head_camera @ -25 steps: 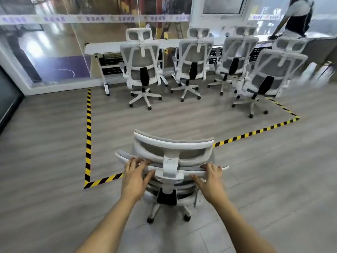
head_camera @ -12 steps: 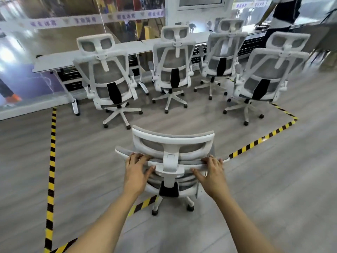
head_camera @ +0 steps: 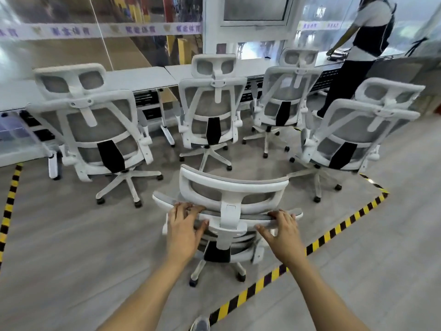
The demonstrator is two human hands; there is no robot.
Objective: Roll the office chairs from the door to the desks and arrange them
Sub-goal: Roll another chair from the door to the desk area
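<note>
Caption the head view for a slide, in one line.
Chair delivery: left hand and right hand hold the white office chair by its backrest, behind four matching chairs near the desks.

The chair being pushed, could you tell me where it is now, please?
Head view, lower centre: the pushed chair sits inside the striped floor tape, behind the four parked chairs, with the left hand and right hand gripping its back.

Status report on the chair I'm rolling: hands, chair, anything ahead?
Left hand and right hand both grip the backrest of the held chair. Chair just inside the hazard tape. Parked chair dead ahead, three more alongside at the desk.
</note>
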